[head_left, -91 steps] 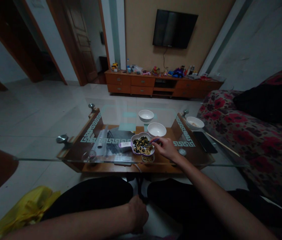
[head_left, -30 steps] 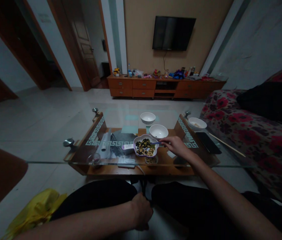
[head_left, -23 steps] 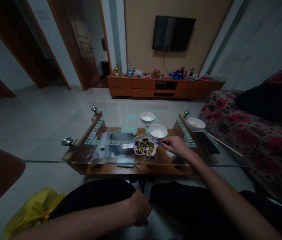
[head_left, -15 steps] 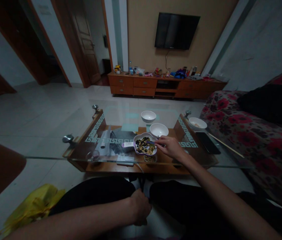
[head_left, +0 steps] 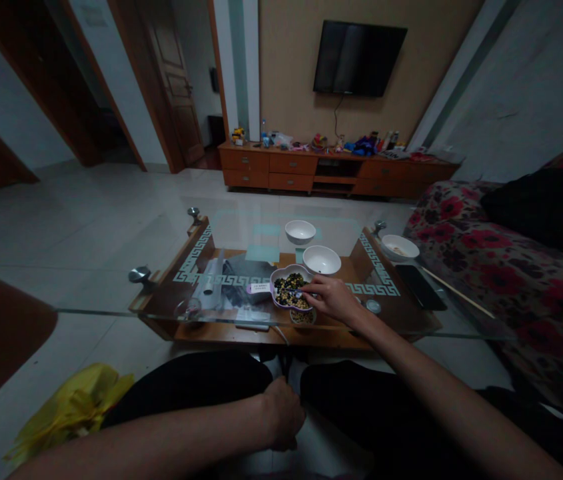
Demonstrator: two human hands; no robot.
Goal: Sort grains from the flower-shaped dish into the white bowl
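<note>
Head view: apart from our curled left hand, our right hand pinches a thin tool, maybe to reach beans.

The left hand curls its fingers out of my sight, so I can't tell whether it grips anything. The right hand covers one end of a thin tool and part of the flower-shaped dish; the tool's tip is too small for me to make out. I can't read the label or identify the bits in the rightmost bowl. My picture's bottom edge crops both forearms.
</note>
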